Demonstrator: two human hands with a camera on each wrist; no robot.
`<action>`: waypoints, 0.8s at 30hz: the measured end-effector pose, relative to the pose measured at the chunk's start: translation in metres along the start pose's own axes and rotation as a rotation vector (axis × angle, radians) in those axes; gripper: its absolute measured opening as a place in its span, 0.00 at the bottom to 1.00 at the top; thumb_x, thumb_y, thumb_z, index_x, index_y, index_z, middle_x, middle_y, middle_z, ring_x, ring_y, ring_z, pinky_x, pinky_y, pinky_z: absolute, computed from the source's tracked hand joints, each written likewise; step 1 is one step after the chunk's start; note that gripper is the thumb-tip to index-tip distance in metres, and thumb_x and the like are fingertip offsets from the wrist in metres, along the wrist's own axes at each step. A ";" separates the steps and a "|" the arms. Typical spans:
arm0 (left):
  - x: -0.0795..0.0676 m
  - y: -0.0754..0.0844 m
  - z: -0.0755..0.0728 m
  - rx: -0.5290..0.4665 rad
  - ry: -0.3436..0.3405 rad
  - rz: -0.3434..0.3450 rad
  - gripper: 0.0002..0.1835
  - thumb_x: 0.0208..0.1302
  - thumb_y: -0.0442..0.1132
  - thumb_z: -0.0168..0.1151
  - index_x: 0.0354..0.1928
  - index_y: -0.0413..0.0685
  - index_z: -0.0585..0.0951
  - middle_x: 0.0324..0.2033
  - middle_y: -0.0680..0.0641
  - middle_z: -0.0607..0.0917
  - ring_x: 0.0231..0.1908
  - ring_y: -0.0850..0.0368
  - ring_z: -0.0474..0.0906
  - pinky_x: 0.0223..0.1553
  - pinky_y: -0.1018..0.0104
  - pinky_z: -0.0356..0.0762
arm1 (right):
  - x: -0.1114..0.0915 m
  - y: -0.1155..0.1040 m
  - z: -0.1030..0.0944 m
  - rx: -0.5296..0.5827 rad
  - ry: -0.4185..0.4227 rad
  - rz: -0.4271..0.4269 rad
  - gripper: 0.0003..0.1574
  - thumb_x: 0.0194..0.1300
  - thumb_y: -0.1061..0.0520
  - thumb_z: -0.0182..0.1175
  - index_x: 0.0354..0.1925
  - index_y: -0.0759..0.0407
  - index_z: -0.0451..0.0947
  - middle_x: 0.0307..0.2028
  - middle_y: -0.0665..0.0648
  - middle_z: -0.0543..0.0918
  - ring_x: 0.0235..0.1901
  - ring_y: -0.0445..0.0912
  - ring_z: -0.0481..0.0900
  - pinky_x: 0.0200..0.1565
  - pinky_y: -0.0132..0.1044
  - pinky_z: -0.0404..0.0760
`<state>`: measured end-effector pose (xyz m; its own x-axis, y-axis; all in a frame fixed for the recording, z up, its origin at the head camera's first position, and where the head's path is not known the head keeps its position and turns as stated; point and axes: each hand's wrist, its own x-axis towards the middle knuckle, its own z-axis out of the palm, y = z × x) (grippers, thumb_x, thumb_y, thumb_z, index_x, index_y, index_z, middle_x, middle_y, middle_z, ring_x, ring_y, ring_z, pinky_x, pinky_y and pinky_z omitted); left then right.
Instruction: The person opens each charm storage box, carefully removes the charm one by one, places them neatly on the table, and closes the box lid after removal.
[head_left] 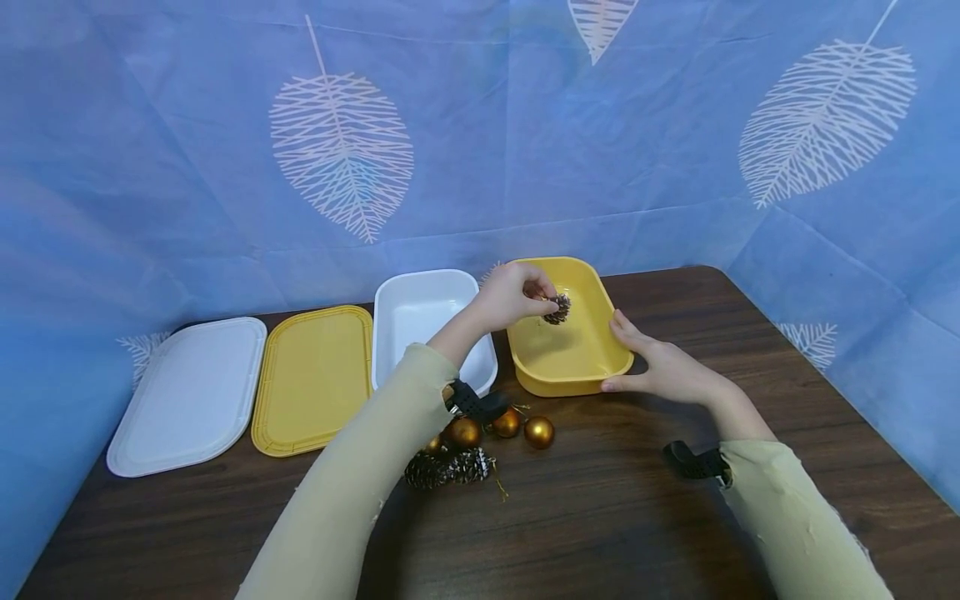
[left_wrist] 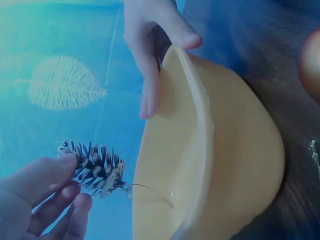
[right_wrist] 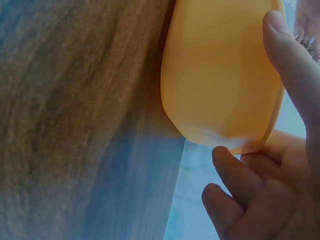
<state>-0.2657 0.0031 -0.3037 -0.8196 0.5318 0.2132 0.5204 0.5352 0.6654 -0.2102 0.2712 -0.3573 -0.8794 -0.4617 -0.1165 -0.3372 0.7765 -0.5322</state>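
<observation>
My left hand [head_left: 517,297] pinches a brown pine cone [head_left: 558,311] between thumb and fingers, over the yellow container [head_left: 572,386]. In the left wrist view the pine cone [left_wrist: 97,170] has pale scale tips, and a thin string trails from its end toward the container. At the container's near right corner, my right hand [head_left: 663,371] grips the wall and rim, thumb at the front and fingers round the side. The right wrist view has the thumb [right_wrist: 282,42] along the yellow wall [right_wrist: 220,75] and some fingers beyond the corner.
Golden ball ornaments [head_left: 539,432] and more pine cones [head_left: 468,465] lie in front of the containers, partly behind my left forearm. Left of the yellow container stands a white container [head_left: 390,312]. Farther left lie a yellow lid [head_left: 315,375] and a white lid [head_left: 191,396].
</observation>
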 end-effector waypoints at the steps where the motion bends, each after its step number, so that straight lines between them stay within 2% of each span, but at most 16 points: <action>1: -0.002 0.001 -0.001 0.000 0.003 0.014 0.06 0.58 0.40 0.69 0.35 0.45 0.85 0.30 0.52 0.83 0.31 0.61 0.77 0.47 0.70 0.68 | 0.000 0.000 0.000 0.000 0.000 0.001 0.66 0.55 0.31 0.63 0.75 0.59 0.40 0.75 0.56 0.36 0.70 0.63 0.45 0.62 0.63 0.55; 4: -0.011 0.004 -0.006 -0.005 0.005 0.057 0.06 0.58 0.41 0.70 0.33 0.47 0.85 0.28 0.54 0.83 0.31 0.62 0.77 0.54 0.65 0.63 | 0.000 0.001 0.001 0.001 -0.002 0.005 0.67 0.55 0.31 0.63 0.75 0.59 0.40 0.75 0.55 0.35 0.70 0.64 0.45 0.62 0.64 0.54; 6: -0.017 0.007 -0.009 0.007 -0.004 0.073 0.06 0.57 0.41 0.70 0.33 0.48 0.85 0.28 0.55 0.83 0.32 0.63 0.77 0.54 0.65 0.63 | 0.000 0.001 0.001 0.000 -0.003 0.005 0.67 0.55 0.31 0.63 0.75 0.59 0.40 0.75 0.55 0.35 0.70 0.64 0.44 0.62 0.64 0.54; 11: -0.037 0.019 -0.017 -0.007 -0.054 0.087 0.05 0.58 0.39 0.69 0.32 0.46 0.84 0.31 0.54 0.83 0.39 0.60 0.77 0.45 0.72 0.74 | 0.001 0.000 0.001 0.003 0.002 -0.002 0.67 0.55 0.32 0.64 0.75 0.59 0.39 0.75 0.56 0.36 0.70 0.63 0.44 0.63 0.64 0.54; 14: -0.051 0.026 -0.019 -0.046 -0.077 0.100 0.05 0.58 0.38 0.69 0.33 0.45 0.83 0.33 0.53 0.83 0.41 0.60 0.77 0.47 0.74 0.75 | 0.000 0.000 0.001 0.005 0.006 0.000 0.67 0.55 0.32 0.64 0.75 0.59 0.39 0.75 0.57 0.36 0.70 0.63 0.44 0.62 0.64 0.54; 19: -0.074 0.032 -0.017 -0.108 -0.123 0.121 0.05 0.59 0.37 0.68 0.33 0.45 0.81 0.32 0.52 0.83 0.37 0.64 0.79 0.42 0.75 0.77 | 0.000 0.000 0.001 0.012 0.010 0.002 0.65 0.57 0.35 0.65 0.75 0.60 0.40 0.75 0.58 0.36 0.70 0.64 0.43 0.62 0.64 0.54; 24: -0.093 0.029 -0.011 -0.083 -0.140 0.139 0.06 0.59 0.40 0.69 0.31 0.48 0.81 0.28 0.56 0.81 0.32 0.66 0.77 0.37 0.74 0.77 | -0.001 -0.001 0.001 0.013 0.010 -0.010 0.65 0.56 0.34 0.64 0.74 0.60 0.40 0.75 0.56 0.35 0.70 0.65 0.43 0.62 0.65 0.54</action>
<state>-0.1768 -0.0382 -0.2970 -0.6968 0.6859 0.2098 0.6002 0.3974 0.6942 -0.2086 0.2707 -0.3577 -0.8795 -0.4647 -0.1030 -0.3413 0.7665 -0.5441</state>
